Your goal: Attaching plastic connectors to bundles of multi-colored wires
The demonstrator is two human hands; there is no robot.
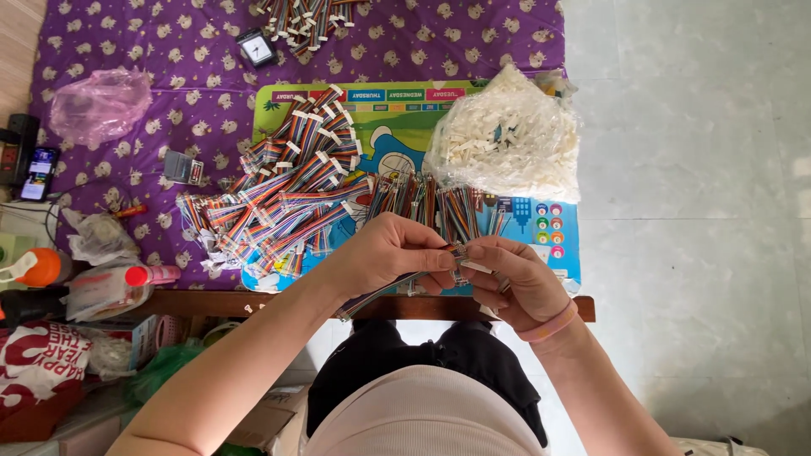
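Head view, looking down. At lower centre of the frame, the left hand (pixel 384 253) and the right hand (pixel 519 283) met over the near edge of the low wooden counter (pixel 211 301). Between them ran a flat multicoloured ribbon cable (pixel 397 285), its long axis slanting from lower left, below the left wrist, up to the right, where its end lay between the two sets of fingertips. The left fingers were pinched narrowly on the cable near that upper-right end. The right fingers were curled closed around a small white plastic connector (pixel 475 267) touching the cable's tip; a pink band circled the right wrist.

Just beyond the hands, at centre frame, stood a bundle of loose striped wire pieces (pixel 431 203). To its left lay a broad heap of finished rainbow ribbon cables with white ends (pixel 287 190), fanned toward the upper right. A clear plastic bag of white connectors (pixel 507 139) rested at upper right. All sat on a colourful cartoon mat (pixel 397 127) over a purple patterned cloth (pixel 169 51). A small black clock (pixel 257 47) lay at the upper centre-left.
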